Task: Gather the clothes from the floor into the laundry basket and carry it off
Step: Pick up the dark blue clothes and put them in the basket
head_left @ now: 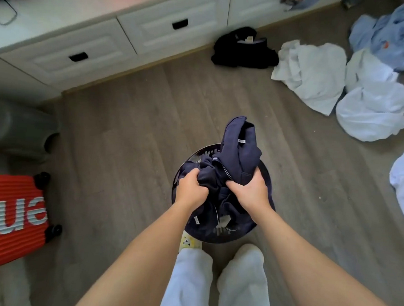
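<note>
Head camera caught left hand (191,189) and right hand (251,191) clenched on a navy garment (239,150) over the laundry basket (236,237); black clothes (243,51) and pale shirts (315,74) lay ungathered.

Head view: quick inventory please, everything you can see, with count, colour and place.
laundry basket: 1, dark, on the floor, bottom centre
navy garment: 1, dark blue, bunched over the laundry basket
drawer unit: 1, white with black handles, top
black garment: 1, black, floor by the drawer unit
white garments: several, white, floor at right
blue garment: 1 heap, light blue, floor top right
suitcase: 1, red, left edge
hands: 2, bare; left hand and right hand grip the navy garment
</note>
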Tool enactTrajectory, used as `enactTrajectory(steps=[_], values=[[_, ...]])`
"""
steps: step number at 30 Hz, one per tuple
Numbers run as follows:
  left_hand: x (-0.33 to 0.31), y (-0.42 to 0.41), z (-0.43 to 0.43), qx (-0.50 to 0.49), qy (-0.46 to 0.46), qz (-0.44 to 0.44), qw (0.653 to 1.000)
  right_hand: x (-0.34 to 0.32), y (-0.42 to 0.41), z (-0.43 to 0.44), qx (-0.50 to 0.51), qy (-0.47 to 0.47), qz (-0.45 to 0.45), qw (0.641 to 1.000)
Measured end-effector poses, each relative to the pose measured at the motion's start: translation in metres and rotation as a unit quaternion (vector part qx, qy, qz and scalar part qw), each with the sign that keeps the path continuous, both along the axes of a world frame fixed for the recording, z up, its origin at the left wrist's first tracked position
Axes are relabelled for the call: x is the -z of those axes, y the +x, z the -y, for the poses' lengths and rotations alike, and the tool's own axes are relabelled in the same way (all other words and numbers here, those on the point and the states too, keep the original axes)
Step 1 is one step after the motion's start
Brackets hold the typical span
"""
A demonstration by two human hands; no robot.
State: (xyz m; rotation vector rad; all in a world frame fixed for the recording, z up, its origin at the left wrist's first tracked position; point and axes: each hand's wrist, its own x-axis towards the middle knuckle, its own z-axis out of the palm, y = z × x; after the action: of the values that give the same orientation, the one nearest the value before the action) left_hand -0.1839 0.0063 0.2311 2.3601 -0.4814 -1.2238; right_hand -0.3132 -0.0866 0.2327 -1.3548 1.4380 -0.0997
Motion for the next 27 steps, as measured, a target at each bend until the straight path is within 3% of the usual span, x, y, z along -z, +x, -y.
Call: enactTrajectory(steps=[4,7,9,11,13,15,17,21,27], values=[[0.059,-0.005,-0.01,0.028,0.001,0.012,1.0,0.062,-0.002,-0.014,-0.001,0.01,-0.027,1.0],[0.098,-0.01,-0.027,0.135,-0.023,0.051,0.989,0.105,-0.009,-0.031,-0.026,0.0,-0.072,0.997],[0.124,-0.016,-0.041,0.221,-0.029,0.079,0.972,0.129,-0.016,-0.039,-0.071,-0.008,-0.151,0.986],[0.147,-0.025,-0.049,0.302,0.021,0.099,0.948,0.143,-0.023,-0.042,-0.136,-0.046,-0.284,0.948],[0.163,-0.037,-0.051,0.321,0.071,0.105,0.939,0.149,-0.034,-0.039,-0.213,-0.127,-0.372,0.895],[0.181,-0.049,-0.048,0.317,0.08,0.109,0.939,0.159,-0.041,-0.034,-0.323,-0.198,-0.375,0.846],[0.196,-0.051,-0.043,0.317,0.093,0.11,0.937,0.168,-0.037,-0.027,-0.437,-0.197,-0.332,0.812],[0.227,-0.041,-0.033,0.298,0.134,0.087,0.941,0.195,-0.017,-0.003,-0.498,-0.036,-0.249,0.83],[0.271,-0.024,-0.021,0.253,0.163,0.03,0.953,0.244,0.001,-0.008,-0.491,-0.015,-0.304,0.816]])
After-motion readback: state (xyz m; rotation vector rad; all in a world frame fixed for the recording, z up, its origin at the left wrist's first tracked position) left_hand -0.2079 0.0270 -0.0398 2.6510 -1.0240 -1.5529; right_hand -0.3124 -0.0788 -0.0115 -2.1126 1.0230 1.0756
